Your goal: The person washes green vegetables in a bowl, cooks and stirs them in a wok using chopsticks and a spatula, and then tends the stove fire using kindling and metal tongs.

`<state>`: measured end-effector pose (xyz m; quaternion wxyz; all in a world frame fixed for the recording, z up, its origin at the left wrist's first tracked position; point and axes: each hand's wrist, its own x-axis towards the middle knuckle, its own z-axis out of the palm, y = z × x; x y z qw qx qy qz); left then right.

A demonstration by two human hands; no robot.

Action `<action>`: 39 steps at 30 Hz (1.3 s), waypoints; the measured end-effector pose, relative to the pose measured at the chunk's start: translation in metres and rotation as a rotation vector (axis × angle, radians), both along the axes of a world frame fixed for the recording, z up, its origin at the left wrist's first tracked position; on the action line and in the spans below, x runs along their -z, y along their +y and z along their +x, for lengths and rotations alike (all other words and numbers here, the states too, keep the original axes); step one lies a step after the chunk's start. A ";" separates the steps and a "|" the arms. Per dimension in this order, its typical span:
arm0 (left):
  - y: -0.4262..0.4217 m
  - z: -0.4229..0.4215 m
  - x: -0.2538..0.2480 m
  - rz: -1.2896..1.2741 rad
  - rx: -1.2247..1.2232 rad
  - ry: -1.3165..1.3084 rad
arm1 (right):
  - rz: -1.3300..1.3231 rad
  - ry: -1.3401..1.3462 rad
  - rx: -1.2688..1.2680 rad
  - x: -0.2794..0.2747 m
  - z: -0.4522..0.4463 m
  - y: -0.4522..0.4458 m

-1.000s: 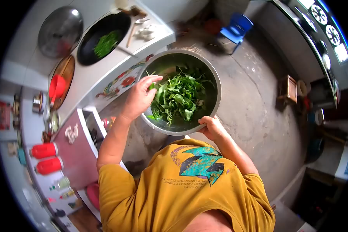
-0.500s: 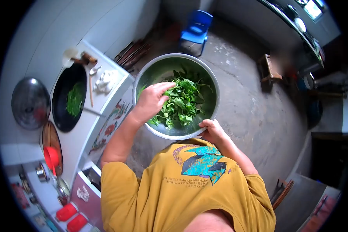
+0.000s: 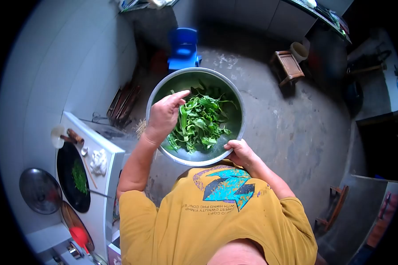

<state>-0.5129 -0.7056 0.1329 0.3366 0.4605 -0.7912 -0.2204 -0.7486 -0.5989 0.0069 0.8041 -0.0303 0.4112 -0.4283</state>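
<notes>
A wide metal bowl (image 3: 234, 90) of loose green leaves (image 3: 203, 119) is in front of my chest. My right hand (image 3: 239, 151) grips its near right rim, thumb on top and the other fingers mostly hidden beneath. Over the left side of the bowl is my left hand (image 3: 166, 115), its index finger stretched out above the leaves and the other fingers partly curled. No leaf can be made out in its grasp.
At left, a white counter (image 3: 102, 176) bears a black wok (image 3: 66, 170) with chopped greens, a round lid (image 3: 40, 191) and a red ladle (image 3: 78, 236). A blue chair (image 3: 183, 48) stands beyond the bowl, a wooden stool (image 3: 288, 66) at upper right.
The view has turned, so the counter and wok sit lower left and the chair further left. My left hand has come off the leaf it pinched; my right hand still grips the rim.
</notes>
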 end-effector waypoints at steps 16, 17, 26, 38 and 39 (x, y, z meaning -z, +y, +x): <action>-0.278 -0.139 0.012 0.204 0.171 -0.051 | -0.030 0.071 -0.126 -0.009 -0.170 -0.277; -0.297 -0.145 0.022 0.090 0.232 -0.327 | -0.011 0.059 -0.121 -0.011 -0.177 -0.296; -0.475 -0.154 0.040 0.553 -0.190 0.635 | -0.037 0.070 -0.146 0.003 -0.204 -0.502; -0.726 -0.125 0.067 0.810 -0.256 1.867 | 0.006 0.088 -0.175 0.029 -0.212 -0.789; -0.747 -0.122 0.073 0.784 -0.313 1.871 | -0.029 0.106 -0.181 0.027 -0.209 -0.825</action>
